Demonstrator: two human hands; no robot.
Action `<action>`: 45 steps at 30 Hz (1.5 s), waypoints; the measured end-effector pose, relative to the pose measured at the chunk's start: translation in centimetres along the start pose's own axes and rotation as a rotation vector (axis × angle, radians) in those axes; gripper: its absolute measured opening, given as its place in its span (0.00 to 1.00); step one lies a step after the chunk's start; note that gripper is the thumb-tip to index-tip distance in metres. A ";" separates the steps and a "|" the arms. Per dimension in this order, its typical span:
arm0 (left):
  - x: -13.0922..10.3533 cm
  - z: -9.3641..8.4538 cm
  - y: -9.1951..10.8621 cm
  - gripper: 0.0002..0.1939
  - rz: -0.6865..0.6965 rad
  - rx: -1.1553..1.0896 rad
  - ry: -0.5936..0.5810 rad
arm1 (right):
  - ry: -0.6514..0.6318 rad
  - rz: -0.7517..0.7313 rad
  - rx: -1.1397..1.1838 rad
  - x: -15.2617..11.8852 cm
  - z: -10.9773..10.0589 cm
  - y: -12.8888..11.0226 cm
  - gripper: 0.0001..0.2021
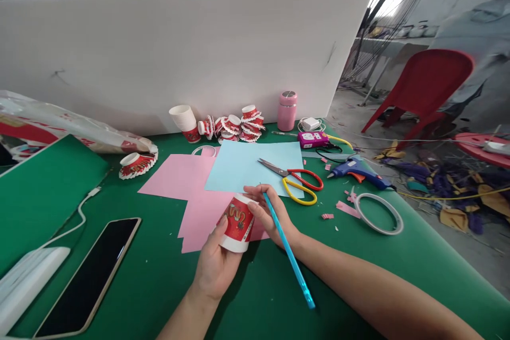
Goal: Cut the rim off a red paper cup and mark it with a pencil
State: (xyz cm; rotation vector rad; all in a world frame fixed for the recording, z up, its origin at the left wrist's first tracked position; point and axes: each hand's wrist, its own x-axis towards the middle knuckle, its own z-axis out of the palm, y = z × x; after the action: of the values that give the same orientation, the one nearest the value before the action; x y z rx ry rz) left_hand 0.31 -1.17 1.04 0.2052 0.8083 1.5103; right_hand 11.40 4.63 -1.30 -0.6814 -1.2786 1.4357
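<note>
A red and white paper cup point(239, 222) with a gold pattern sits tilted in my left hand point(217, 260), its fingers closed around the side. My right hand point(274, 215) grips a light-blue pencil point(290, 255), whose far end points down toward me. The right fingers also touch the cup near its upper end; the pencil's tip is hidden by them. Beneath and beyond the cup lie pink paper sheets point(171, 175) and a light-blue sheet point(239, 164). Scissors point(300, 179) with red and yellow handles rest partly on the blue sheet, blades apart.
A glue gun point(358, 170), a tape roll point(378, 214) and paper scraps lie at right. Stacked cups point(184, 122), several fringed cup pieces point(235, 125) and a pink bottle point(287, 110) stand before a white board point(199, 53). A phone point(90, 276) lies at left.
</note>
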 end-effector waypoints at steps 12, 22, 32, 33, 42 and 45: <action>-0.2 0.6 -0.4 0.12 0.019 0.104 0.136 | 0.116 -0.052 0.006 0.6 -0.3 -0.3 0.17; 0.0 0.7 -0.4 0.08 0.052 0.063 0.173 | 0.106 -0.107 -0.116 0.8 -0.3 -1.9 0.19; 0.0 0.1 -1.5 0.12 0.139 0.164 0.023 | 0.043 -0.054 -0.101 0.2 0.3 -1.5 0.12; 0.0 0.1 -1.5 0.13 0.139 0.170 0.016 | 0.042 -0.057 -0.107 0.2 0.3 -1.4 0.12; 0.0 0.0 -1.5 0.13 0.123 0.207 -0.004 | 0.041 -0.065 -0.170 0.1 0.6 -0.8 0.14; -0.1 0.1 -1.4 0.12 0.124 0.207 0.007 | 0.073 -0.080 -0.179 0.0 0.5 -0.7 0.14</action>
State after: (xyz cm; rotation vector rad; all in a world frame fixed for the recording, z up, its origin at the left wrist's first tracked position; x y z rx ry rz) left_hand 1.49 -1.38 0.27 0.4104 0.9728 1.5425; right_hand 11.16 4.41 -0.46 -0.7859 -1.3725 1.2314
